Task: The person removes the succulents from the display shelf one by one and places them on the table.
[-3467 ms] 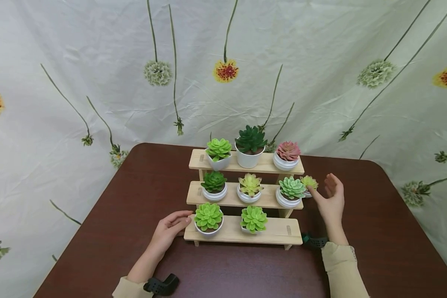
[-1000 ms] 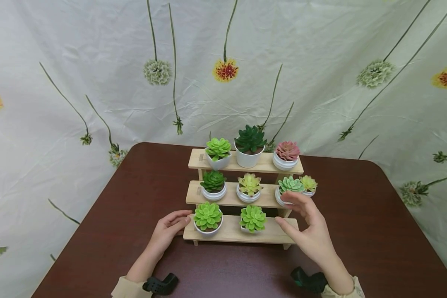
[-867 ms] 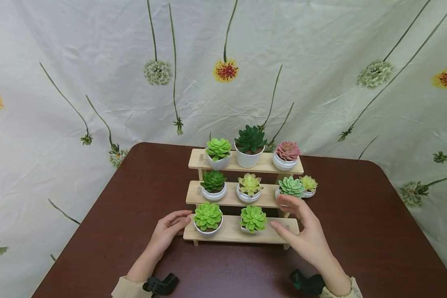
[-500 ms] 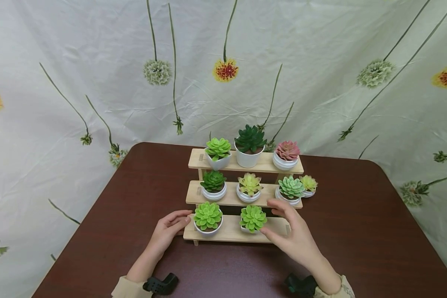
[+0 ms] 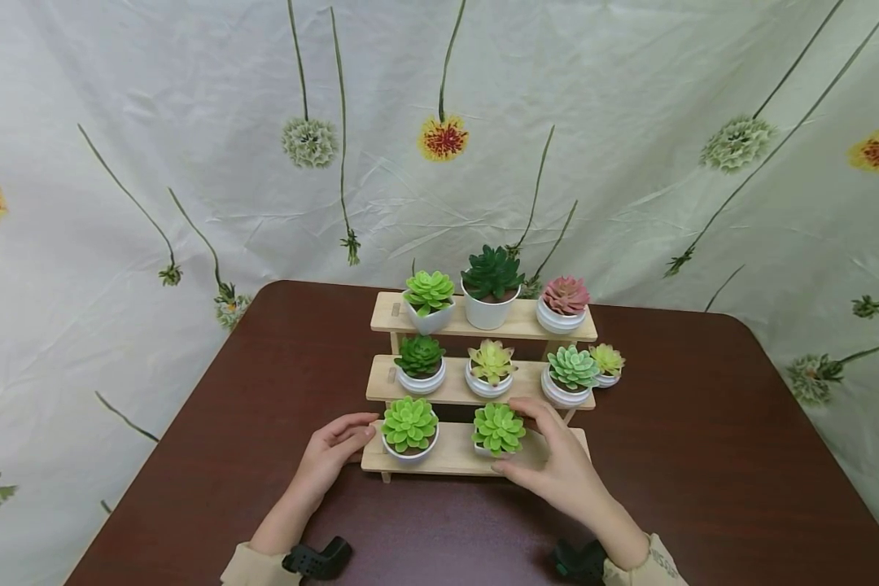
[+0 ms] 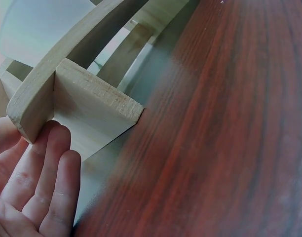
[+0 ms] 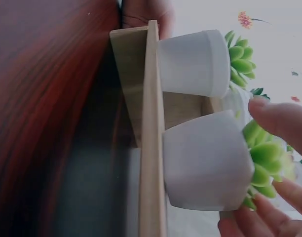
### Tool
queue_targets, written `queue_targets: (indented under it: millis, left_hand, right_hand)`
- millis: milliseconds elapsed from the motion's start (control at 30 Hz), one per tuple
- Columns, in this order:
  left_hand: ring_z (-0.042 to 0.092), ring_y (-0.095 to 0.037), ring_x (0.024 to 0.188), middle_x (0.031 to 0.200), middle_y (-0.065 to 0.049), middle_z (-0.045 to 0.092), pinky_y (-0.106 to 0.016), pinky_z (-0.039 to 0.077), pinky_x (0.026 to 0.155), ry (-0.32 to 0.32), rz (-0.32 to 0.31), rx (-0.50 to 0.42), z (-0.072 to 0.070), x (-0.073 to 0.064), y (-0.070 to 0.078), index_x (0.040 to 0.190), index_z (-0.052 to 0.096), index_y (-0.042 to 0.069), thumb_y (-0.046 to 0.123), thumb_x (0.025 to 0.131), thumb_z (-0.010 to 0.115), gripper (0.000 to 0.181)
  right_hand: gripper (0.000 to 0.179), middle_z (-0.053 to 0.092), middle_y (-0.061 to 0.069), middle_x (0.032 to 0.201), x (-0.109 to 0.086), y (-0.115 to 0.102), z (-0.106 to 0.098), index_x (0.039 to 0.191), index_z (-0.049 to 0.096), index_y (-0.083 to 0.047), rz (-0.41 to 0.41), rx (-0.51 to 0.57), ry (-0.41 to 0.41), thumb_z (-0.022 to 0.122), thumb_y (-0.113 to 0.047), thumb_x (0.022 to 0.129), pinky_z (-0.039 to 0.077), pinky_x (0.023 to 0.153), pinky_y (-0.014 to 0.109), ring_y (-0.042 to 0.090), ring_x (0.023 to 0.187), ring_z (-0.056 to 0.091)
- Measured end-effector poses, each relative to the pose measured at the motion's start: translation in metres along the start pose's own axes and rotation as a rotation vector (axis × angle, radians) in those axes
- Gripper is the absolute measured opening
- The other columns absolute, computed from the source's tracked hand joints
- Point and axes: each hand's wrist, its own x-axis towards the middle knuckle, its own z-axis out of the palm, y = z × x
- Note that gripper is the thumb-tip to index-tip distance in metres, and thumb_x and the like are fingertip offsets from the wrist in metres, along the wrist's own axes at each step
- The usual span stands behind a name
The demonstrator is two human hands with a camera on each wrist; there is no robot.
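Observation:
On the low front step of a three-tier wooden plant stand [image 5: 454,464] sit two bright green potted succulents, a left one [image 5: 409,425] and a right one [image 5: 499,429]. My right hand [image 5: 560,472] is spread about the right succulent, thumb in front and fingers behind. In the right wrist view its thumb [image 7: 282,118] stands apart from the angular white pot [image 7: 205,163], while the fingertips are near the leaves. My left hand [image 5: 328,452] holds the left end of the front step, with its fingers [image 6: 57,143] curled beneath the board's edge.
The middle tier bears a dark green [image 5: 421,358], a yellow-green [image 5: 491,365] and a pale green succulent [image 5: 573,369]. A light green [image 5: 430,295], a tall dark green [image 5: 492,274] and a pink one [image 5: 566,298] top the stand. A yellow-green succulent [image 5: 606,360] stands right of it.
My right hand has left the yellow-green succulent beside the stand and come forward and left to the front step's right succulent. My left hand stays at the step's end.

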Motion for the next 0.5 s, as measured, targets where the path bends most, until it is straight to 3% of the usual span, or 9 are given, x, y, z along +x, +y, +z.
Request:
queue_targets:
  millis: [133, 500]
  left_hand:
    - [0.063, -0.011, 0.094, 0.102, -0.009, 0.068, -0.03, 0.054, 0.074, -0.002, 0.0, 0.004, 0.0, -0.0002, 0.0005, 0.121, 0.058, -0.005, 0.015, 0.09, 0.063, 0.036]
    - [0.063, -0.012, 0.094, 0.101, -0.007, 0.068, -0.03, 0.054, 0.073, 0.002, 0.0, 0.007, 0.0, -0.0004, 0.0007, 0.12, 0.059, -0.004, 0.015, 0.09, 0.063, 0.036]
  right_hand:
    - [0.075, 0.051, -0.003, 0.123, -0.0015, 0.0052, 0.0029, 0.127, 0.052, -0.013, 0.019, -0.02, 0.013, 0.089, -0.017, 0.062, 0.045, 0.09, 0.034, 0.015, 0.11, 0.051]
    - [0.072, 0.052, -0.006, 0.117, -0.0021, 0.0097, 0.0085, 0.123, 0.054, -0.015, 0.047, -0.02, 0.054, 0.09, -0.015, 0.061, 0.046, 0.085, 0.03, 0.014, 0.104, 0.051]
